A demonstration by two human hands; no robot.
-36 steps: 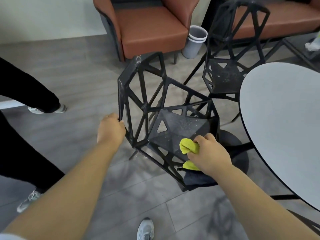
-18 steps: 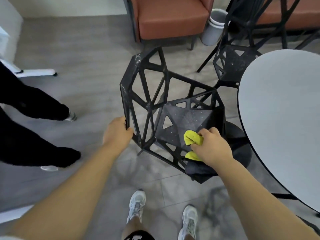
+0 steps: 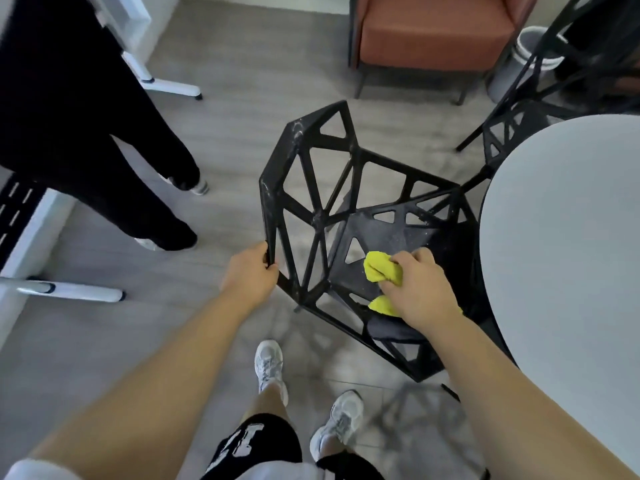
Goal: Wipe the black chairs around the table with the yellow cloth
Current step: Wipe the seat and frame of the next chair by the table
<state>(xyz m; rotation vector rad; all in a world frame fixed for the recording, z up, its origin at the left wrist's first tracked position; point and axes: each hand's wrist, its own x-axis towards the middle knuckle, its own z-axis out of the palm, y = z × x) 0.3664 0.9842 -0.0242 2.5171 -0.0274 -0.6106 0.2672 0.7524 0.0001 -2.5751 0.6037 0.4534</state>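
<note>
Pressing crumpled cloth [image 3: 376, 269] onto seemingly dusty lattice chair [image 3: 398, 235].

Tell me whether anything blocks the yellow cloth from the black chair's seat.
Nothing visible does. The right hand presses the yellow cloth straight onto the black chair's seat; the left hand grips its backrest edge.

The black chair [image 3: 316, 216] is an open lattice of triangles, its dark frame flecked with pale dust and whitish scuffs, and the yellow cloth [image 3: 379, 271] is a plain, bright lemon yellow. The counter [image 3: 571, 237] is plain pale grey with a thin dark rim, the second black chair [image 3: 489, 140] repeats the triangle pattern, and the floor [image 3: 242, 98] is grey with faint wood grain. The armchair [image 3: 433, 39] is rust-brown, the bin [image 3: 509, 71] light grey, the sneakers [image 3: 268, 365] white and grey, and the shorts [image 3: 277, 441] black with white lettering.
</note>
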